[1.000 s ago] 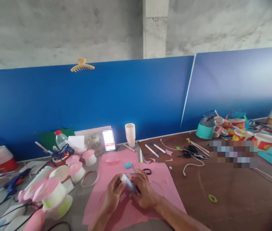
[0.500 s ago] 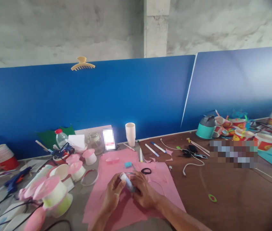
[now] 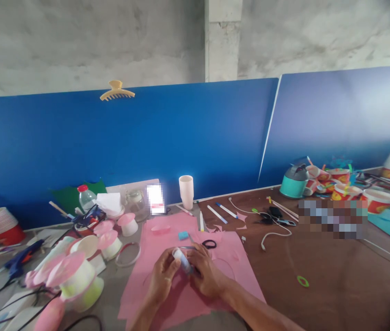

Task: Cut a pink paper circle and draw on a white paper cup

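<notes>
My left hand [image 3: 162,276] pinches the upper end of a small white and pale-blue tube [image 3: 182,259], which tilts toward the upper left. Its near end shows a round white rim. My right hand [image 3: 206,271] is closed around the lower end, with its fingertips partly hidden behind the tube. Both hands are above a sheet of pink paper [image 3: 139,294]. Just beyond the right hand lie scissors with a black handle [image 3: 209,244], their blades partly covered by the fingers. A small light-blue block [image 3: 183,236] rests close by on the paper.
Pink-topped paper cups [image 3: 74,271], cables and a blue glue gun [image 3: 24,258] crowd the left side. Behind stand a white cup stack [image 3: 186,192] and a glass jar [image 3: 135,204]. Markers [image 3: 217,214], a white cable [image 3: 277,233] and a teal container [image 3: 294,184] are on the right.
The view has shifted very slightly. Both hands keep the same hold on the tube, with hardly any movement.
</notes>
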Motion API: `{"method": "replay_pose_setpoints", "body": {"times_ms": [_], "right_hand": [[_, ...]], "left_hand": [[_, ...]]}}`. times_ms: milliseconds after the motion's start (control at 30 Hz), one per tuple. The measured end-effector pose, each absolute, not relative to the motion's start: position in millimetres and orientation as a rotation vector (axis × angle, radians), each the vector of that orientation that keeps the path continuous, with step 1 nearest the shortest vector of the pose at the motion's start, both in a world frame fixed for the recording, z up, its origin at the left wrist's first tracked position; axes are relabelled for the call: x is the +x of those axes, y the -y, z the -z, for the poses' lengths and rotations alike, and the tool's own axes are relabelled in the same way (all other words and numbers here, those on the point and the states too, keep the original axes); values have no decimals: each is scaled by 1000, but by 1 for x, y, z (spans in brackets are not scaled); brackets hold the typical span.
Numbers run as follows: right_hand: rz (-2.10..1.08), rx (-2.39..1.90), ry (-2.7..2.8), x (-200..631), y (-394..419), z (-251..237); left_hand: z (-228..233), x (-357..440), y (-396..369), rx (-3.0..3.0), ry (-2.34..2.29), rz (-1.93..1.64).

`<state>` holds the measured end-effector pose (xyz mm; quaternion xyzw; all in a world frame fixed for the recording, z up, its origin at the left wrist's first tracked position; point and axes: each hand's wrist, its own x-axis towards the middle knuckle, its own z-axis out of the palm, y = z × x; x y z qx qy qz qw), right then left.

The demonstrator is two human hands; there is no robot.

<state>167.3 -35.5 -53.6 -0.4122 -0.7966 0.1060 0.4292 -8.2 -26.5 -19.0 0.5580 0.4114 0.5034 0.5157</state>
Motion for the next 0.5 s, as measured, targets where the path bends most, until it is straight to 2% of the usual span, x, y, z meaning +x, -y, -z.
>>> {"method": "replay_pose_setpoints", "body": {"times_ms": [200,400,500], "right_hand": [[-151,-1195,1924,165,35,59],[-114,-923,1872,171,31,63],[-88,-965,1797,175,27,70]], "left_hand": [[23,-7,26,1360,-994,-1183],[18,-14,18,1249,-1085,-1317],[17,-18,13,1171,-1108,-1357]]}}
